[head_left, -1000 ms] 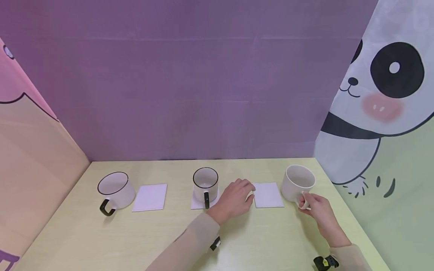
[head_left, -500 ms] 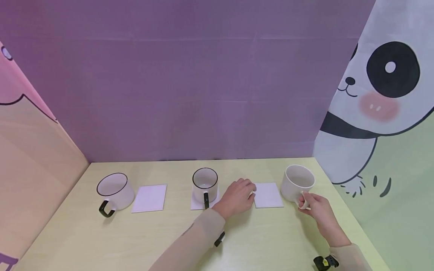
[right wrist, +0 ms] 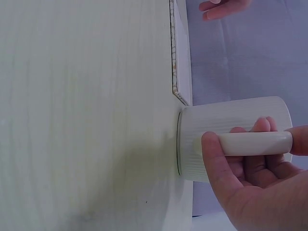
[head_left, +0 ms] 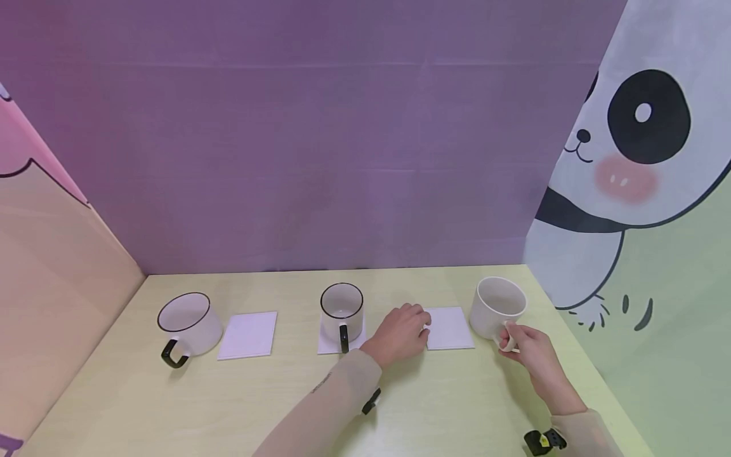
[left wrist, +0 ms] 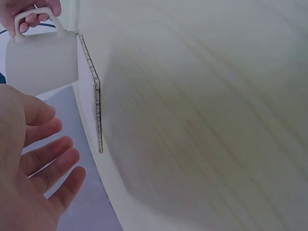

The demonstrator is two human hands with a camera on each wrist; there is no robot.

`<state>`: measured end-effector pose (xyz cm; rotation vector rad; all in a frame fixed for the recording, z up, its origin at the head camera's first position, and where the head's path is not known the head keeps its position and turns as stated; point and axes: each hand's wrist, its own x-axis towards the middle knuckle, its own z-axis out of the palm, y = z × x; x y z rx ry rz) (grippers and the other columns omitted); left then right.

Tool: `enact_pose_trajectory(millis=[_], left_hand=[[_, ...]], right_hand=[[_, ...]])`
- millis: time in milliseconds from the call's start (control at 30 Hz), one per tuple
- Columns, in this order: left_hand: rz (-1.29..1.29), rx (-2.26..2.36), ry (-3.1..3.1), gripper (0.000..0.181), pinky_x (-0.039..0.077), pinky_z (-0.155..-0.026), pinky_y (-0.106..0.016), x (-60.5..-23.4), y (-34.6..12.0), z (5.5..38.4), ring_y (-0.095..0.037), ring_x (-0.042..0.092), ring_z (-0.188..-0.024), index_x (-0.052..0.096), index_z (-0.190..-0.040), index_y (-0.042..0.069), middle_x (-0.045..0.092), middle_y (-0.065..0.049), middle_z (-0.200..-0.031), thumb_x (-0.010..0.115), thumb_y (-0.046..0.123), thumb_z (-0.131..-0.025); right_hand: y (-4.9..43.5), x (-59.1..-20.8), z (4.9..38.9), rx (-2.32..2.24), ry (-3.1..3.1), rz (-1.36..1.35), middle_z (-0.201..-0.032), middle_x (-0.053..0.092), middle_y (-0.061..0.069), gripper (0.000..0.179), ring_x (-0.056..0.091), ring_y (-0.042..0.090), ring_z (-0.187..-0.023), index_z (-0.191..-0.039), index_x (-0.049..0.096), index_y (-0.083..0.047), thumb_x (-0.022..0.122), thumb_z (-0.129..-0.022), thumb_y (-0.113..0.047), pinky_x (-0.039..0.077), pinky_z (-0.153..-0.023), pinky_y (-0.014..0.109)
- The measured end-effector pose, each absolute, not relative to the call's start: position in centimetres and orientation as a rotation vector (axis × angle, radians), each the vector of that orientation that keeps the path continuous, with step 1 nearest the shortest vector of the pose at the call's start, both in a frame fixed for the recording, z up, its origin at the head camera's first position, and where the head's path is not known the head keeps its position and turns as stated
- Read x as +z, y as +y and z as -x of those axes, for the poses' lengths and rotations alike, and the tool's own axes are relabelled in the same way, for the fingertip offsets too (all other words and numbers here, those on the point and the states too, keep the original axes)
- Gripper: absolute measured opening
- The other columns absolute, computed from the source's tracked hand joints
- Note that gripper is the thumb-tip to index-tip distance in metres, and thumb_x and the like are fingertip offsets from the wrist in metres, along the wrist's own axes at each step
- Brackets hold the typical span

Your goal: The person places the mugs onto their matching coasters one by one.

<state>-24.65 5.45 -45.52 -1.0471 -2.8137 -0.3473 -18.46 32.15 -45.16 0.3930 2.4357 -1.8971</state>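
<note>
My right hand (head_left: 533, 355) grips the handle of a plain white ribbed mug (head_left: 495, 309) at the table's right side. In the right wrist view, fingers wrap through the handle and the mug (right wrist: 231, 115) appears upright on the table. A white square coaster (head_left: 451, 329) lies just left of that mug. My left hand (head_left: 401, 333) hovers by the coaster's left edge, holding nothing. Its fingers are loosely bent in the left wrist view, apart from the coaster (left wrist: 89, 96); in the head view I cannot tell whether the fingertips touch it.
A white mug (head_left: 342, 308) with black rim and handle stands on the middle coaster (head_left: 327, 344). Another black-rimmed mug (head_left: 197, 330) stands on the table at left, beside a bare coaster (head_left: 247, 335). A purple backdrop (head_left: 342, 158) closes off the table's far edge.
My left forearm has shifted slightly right, its fingertips a little nearer the right coaster. The head view has turned slightly. The right hand keeps its grip and the mugs stay in place.
</note>
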Motion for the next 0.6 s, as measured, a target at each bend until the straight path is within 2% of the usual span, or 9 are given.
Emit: enact_pose_trajectory(millis=[433,600], left_hand=[[1.038,-0.319,-2.858,0.023,0.052,-0.089,-0.031,-47.1,5.6,26.4,-0.018,0.061,-0.107,0.07,-0.118,0.014,0.066,0.001,-0.117,0.059,0.022,-0.1],[1.049,-0.318,-2.875,0.024,0.053,-0.088,-0.032,-47.2,5.7,26.8,-0.018,0.062,-0.105,0.07,-0.119,0.013,0.066,0.0,-0.118,0.06,0.023,-0.099]], right_hand=[[32.0,-45.2,18.4,-1.912,2.458,-0.372,-0.09,0.058,0.004,0.04,0.058,0.011,-0.084,-0.104,0.058,0.012,0.043,-0.11,-0.025,0.057,-0.086,0.031],[32.0,-45.2,18.4,-1.898,2.462,-0.379,-0.09,0.059,0.004,0.041,0.058,0.011,-0.084,-0.104,0.059,0.011,0.043,-0.11,-0.026,0.057,-0.085,0.031]])
